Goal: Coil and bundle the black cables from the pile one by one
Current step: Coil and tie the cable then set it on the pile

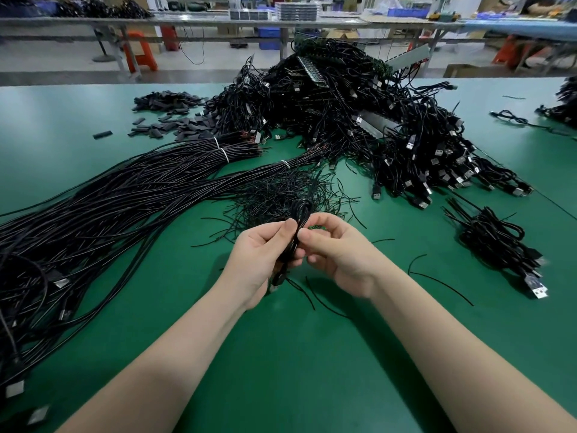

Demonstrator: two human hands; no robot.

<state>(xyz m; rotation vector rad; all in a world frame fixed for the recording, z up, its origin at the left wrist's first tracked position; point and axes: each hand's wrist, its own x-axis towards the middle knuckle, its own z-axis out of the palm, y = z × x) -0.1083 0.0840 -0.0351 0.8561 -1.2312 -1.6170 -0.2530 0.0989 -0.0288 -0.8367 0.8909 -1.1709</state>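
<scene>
A coiled black cable point(300, 214) stands upright between my two hands over the green table point(281, 354). My left hand point(261, 254) grips its lower half, and the USB plug hangs out below the palm. My right hand point(337, 248) pinches the coil's middle with thumb and fingers. Long straight black cables point(109, 207) tied with white bands lie to the left. A small heap of thin black tie wires point(281, 192) sits just beyond my hands. Finished bundled cables point(496, 239) rest at the right.
A large tangled pile of USB cables point(359, 120) fills the table's far middle. Small black sleeve pieces point(168, 114) lie at the far left. Loose tie wires point(437, 279) are scattered near my right wrist. More cables point(562, 104) sit at the right edge. Workbenches and orange stools stand behind.
</scene>
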